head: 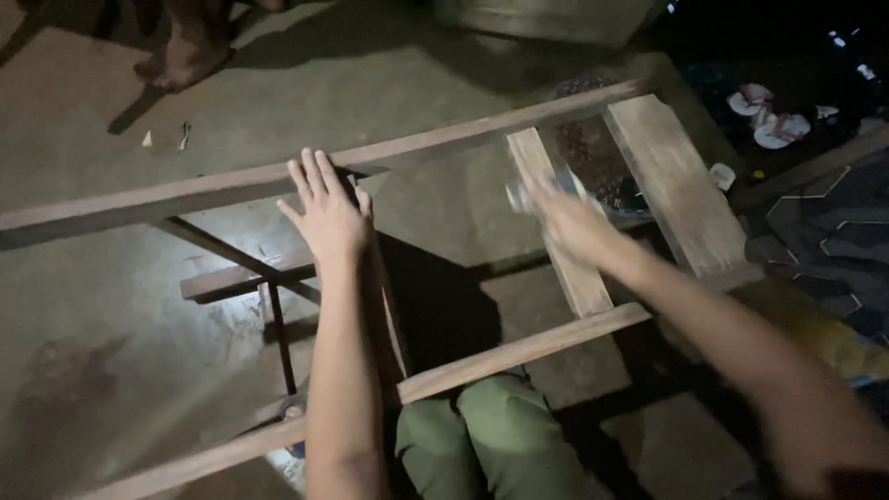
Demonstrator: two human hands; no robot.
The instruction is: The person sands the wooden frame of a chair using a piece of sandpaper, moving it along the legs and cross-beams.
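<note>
The left hand (pixel 326 215) lies flat and open, fingers spread, palm pressed on the far rail (pixel 185 193) of a wooden frame (pixel 546 344), gripping nothing; the flat press reads as bracing, so that the frame keeps from shifting. The right hand (pixel 567 220) is blurred with motion over a narrow slat (pixel 563 250) that crosses between the two rails; something pale and glinting shows at its fingertips, but whether the hand is closed on it, or how far it is open, I cannot tell. The frame sits tilted in front of the person, its near rail close to the knees in green trousers (pixel 491 435) below both forearms, which seems to hold the work within easy reach. Just to the right of the right hand a broader plank (pixel 681 185) also spans the rails. Under the left forearm a dark leg of the frame and a short crosspiece (pixel 243 278) drop to the concrete floor (pixel 93 306), lit by a bright patch. Beyond the left hand, well apart, another person's bare foot (pixel 185 57) stands on the floor. Far to the right of the right hand, white sandals (pixel 767 116) lie in the dark.
</note>
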